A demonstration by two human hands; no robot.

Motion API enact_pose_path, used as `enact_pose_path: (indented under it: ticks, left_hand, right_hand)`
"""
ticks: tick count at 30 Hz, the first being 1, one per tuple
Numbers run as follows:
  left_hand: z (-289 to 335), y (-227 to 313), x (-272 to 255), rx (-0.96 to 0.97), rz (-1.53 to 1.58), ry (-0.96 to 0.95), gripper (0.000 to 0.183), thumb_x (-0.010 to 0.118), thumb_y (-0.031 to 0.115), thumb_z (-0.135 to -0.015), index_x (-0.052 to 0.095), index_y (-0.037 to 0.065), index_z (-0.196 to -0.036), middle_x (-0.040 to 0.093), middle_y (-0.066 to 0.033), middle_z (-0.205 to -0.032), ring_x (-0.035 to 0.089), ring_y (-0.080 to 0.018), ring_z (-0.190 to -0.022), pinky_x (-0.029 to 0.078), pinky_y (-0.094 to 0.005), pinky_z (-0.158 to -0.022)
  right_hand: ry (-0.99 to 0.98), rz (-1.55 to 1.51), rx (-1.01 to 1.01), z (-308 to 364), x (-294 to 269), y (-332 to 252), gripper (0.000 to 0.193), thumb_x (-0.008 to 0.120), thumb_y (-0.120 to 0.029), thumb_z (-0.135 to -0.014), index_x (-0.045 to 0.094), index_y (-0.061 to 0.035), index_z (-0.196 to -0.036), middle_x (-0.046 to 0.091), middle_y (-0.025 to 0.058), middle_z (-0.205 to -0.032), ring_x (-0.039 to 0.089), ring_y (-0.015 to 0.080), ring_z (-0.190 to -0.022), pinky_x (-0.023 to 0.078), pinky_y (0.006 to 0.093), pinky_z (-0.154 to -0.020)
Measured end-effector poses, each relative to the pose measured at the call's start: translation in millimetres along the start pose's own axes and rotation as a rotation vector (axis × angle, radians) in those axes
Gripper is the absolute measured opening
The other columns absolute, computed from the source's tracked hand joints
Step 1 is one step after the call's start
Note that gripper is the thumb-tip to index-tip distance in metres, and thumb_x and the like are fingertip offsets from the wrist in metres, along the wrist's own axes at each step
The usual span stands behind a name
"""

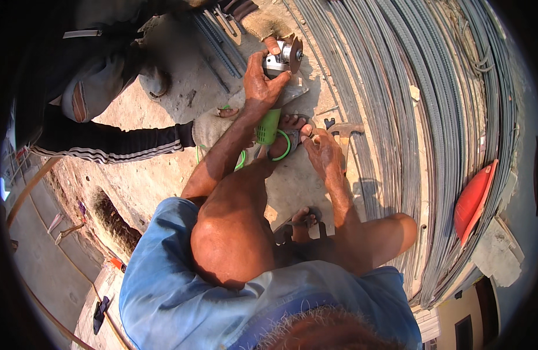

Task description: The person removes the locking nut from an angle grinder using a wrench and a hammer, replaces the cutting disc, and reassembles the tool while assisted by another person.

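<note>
Many steel rods beside angle grinder

The left hand reaches far forward on a nearly straight arm, its fingers curled shut in a firm grip, thumb spread to the right. The right hand sits nearer the body, palm down, fingers loosely bent, forearm angled back toward the raised knee.

Right of my grip, long bundles of steel rebar lie in strong sunlight. Under my grip is dusty concrete ground. Far right of it a red shovel blade rests, and left below, a dark trench.
</note>
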State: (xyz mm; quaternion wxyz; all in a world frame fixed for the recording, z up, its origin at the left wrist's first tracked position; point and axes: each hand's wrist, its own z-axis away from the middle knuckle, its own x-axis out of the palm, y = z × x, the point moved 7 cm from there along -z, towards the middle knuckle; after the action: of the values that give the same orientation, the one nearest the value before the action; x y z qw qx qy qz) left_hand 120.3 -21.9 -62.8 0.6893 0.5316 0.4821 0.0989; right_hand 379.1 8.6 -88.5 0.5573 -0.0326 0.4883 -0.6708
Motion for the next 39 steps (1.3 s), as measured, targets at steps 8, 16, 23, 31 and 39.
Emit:
enact_pose_path:
  ticks: [8,16,23,31,39]
  left_hand:
    - [-0.5,-19.8,8.4,-0.028,0.093,-0.028,0.068,0.086,0.025,-0.073,0.055,0.000,-0.128,0.058,-0.0174,-0.118,0.063,-0.0300,-0.106,0.053,-0.0407,-0.086]
    - [-2.4,-32.0,11.4,-0.090,0.224,-0.063,0.066,0.087,0.021,-0.073,0.054,-0.004,-0.125,0.059,-0.0125,-0.108,0.061,-0.0208,-0.097,0.053,-0.0356,-0.080]
    - [-2.9,-17.7,10.4,-0.044,0.255,-0.059,0.067,0.087,0.019,-0.074,0.052,-0.003,-0.126,0.063,-0.0134,-0.103,0.062,-0.0184,-0.091,0.053,-0.0351,-0.078]
    - [-3.0,-42.5,11.1,0.039,0.175,-0.058,0.072,0.087,0.040,-0.078,0.052,0.004,-0.131,0.058,-0.0168,-0.114,0.066,-0.0304,-0.097,0.054,-0.0474,-0.077]
    - [-0.5,-13.0,-0.4,0.055,0.046,0.031,0.065,0.089,0.030,-0.071,0.056,0.001,-0.119,0.064,-0.0146,-0.102,0.065,-0.0215,-0.090,0.053,-0.0375,-0.076]
  right_hand:
    - [0.250,0.086,-0.005,10.7,-40.5,46.7,0.034,0.070,-0.023,-0.094,0.066,0.0021,-0.116,0.070,0.0226,-0.098,0.070,0.0378,-0.088,0.054,0.0478,-0.074]
    - [0.210,0.204,-0.062,4.0,-9.8,63.7,0.037,0.070,-0.027,-0.095,0.067,0.0013,-0.119,0.073,0.0203,-0.092,0.072,0.0350,-0.079,0.056,0.0453,-0.070]
    - [0.322,0.147,-0.061,14.1,-46.7,59.6,0.033,0.068,-0.024,-0.098,0.068,0.0003,-0.119,0.074,0.0229,-0.099,0.074,0.0371,-0.089,0.057,0.0471,-0.073]
    - [0.208,0.067,0.007,16.0,-33.4,48.4,0.031,0.066,-0.019,-0.095,0.067,-0.0001,-0.119,0.072,0.0214,-0.101,0.073,0.0365,-0.089,0.056,0.0454,-0.076]
    - [0.148,0.137,-0.012,20.6,-39.0,61.8,0.036,0.065,-0.026,-0.094,0.066,-0.0011,-0.121,0.071,0.0223,-0.107,0.070,0.0397,-0.095,0.054,0.0476,-0.082]
